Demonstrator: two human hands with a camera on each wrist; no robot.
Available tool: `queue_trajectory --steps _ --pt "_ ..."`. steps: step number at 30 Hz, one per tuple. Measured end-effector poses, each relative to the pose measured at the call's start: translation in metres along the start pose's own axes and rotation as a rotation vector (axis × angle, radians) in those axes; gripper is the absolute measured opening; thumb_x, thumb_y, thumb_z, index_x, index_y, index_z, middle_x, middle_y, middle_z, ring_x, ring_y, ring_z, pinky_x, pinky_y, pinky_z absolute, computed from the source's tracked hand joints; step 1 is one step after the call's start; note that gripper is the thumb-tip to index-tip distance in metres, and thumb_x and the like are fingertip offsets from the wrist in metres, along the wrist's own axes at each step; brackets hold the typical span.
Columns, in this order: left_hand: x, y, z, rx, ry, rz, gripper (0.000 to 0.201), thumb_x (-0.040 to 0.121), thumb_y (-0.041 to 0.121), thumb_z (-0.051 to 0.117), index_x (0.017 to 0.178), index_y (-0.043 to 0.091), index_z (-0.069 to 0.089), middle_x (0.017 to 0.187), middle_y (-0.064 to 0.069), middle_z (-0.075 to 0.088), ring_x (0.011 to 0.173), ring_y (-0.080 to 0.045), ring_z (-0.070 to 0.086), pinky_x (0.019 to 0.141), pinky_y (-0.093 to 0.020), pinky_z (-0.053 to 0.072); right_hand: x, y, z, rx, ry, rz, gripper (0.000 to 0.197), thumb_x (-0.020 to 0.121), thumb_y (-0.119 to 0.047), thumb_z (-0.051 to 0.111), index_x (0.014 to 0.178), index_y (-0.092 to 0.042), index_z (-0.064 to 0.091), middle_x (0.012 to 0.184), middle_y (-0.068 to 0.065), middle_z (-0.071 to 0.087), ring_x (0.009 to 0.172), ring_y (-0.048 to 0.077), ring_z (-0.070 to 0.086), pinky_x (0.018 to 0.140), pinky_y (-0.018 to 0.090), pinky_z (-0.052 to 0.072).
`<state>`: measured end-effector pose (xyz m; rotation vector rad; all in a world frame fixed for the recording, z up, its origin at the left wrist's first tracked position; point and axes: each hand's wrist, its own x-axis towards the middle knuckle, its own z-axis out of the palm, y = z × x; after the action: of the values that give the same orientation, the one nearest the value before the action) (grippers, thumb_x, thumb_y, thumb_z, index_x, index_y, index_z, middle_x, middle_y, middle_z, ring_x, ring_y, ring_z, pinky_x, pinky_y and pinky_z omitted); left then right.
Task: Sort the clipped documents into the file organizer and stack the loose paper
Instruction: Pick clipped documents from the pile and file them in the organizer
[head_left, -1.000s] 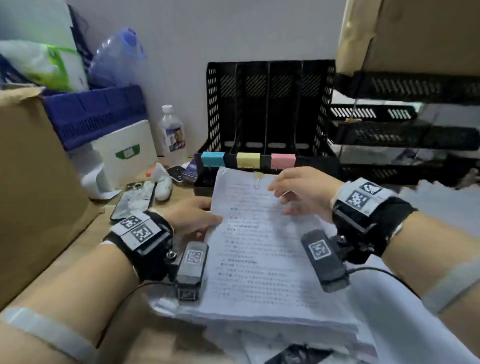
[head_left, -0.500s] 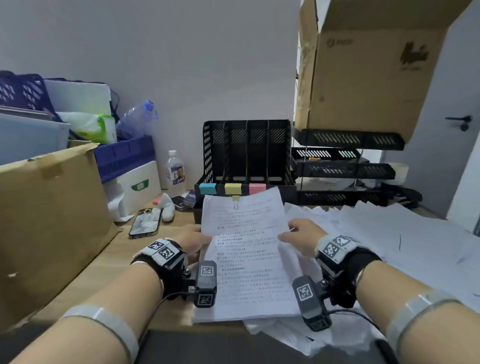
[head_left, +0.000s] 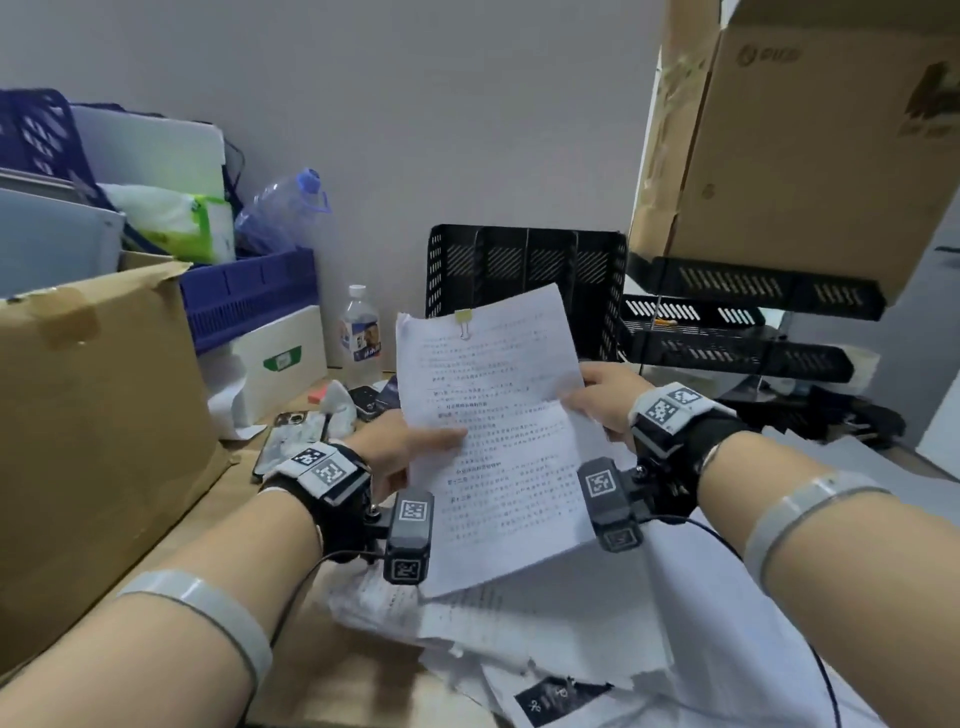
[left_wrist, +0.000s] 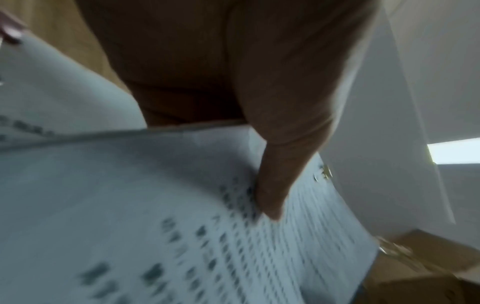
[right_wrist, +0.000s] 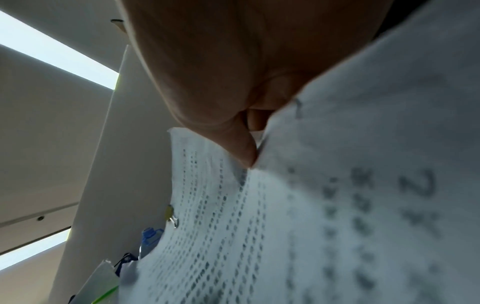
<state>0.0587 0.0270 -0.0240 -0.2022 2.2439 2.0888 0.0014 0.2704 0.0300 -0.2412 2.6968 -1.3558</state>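
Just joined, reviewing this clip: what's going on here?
A person is sorting paperwork at a cluttered desk. Both hands hold one clipped document up off the desk: the left hand grips its left edge, thumb on the page, and the right hand pinches its right edge. A yellow binder clip fastens the top. The black file organizer stands right behind it against the wall; the document is not in a slot yet. Loose paper lies scattered below, unstacked.
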Motion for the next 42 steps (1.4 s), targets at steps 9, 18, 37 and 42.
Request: queue_trajectory --steps 9,18,37,42 --pt "0.029 0.085 -0.010 0.381 0.643 0.414 0.031 0.096 0.021 0.062 0.110 -0.005 0.071 0.106 -0.025 0.071 0.102 -0.040 0.069 0.089 -0.047 0.057 0.005 -0.074 -0.035 0.221 0.024 -0.145 0.044 0.093 -0.027 0.065 0.132 -0.019 0.047 0.120 0.007 0.062 0.108 0.020 0.065 0.092 0.044 0.057" --pt "0.052 0.122 0.014 0.887 0.734 0.570 0.020 0.097 0.013 0.046 0.098 0.003 0.063 0.095 -0.022 0.069 0.089 -0.043 0.064 0.070 -0.039 0.042 0.019 -0.132 -0.042 0.357 -0.107 -0.300 0.085 0.084 -0.056 0.069 0.152 -0.023 0.030 0.139 0.007 0.051 0.108 0.026 0.067 0.083 0.050 0.061" --pt "0.158 0.094 0.038 0.809 0.397 0.393 0.055 0.091 0.013 0.046 0.145 0.015 0.034 0.118 -0.017 0.058 0.096 -0.035 0.061 0.079 -0.045 0.054 0.107 -0.138 -0.046 0.285 0.158 -0.326 0.058 0.094 0.008 0.025 0.132 -0.026 0.053 0.118 0.009 0.061 0.094 0.037 0.072 0.065 0.044 0.064" --pt "0.169 0.080 0.028 0.922 0.278 0.271 0.020 0.089 0.021 0.054 0.108 0.015 0.057 0.101 -0.008 0.066 0.088 -0.026 0.064 0.060 -0.029 0.042 0.124 -0.119 -0.030 0.229 0.175 -0.304 0.056 0.091 0.007 0.032 0.133 -0.025 0.052 0.128 0.011 0.055 0.094 0.039 0.070 0.066 0.049 0.063"
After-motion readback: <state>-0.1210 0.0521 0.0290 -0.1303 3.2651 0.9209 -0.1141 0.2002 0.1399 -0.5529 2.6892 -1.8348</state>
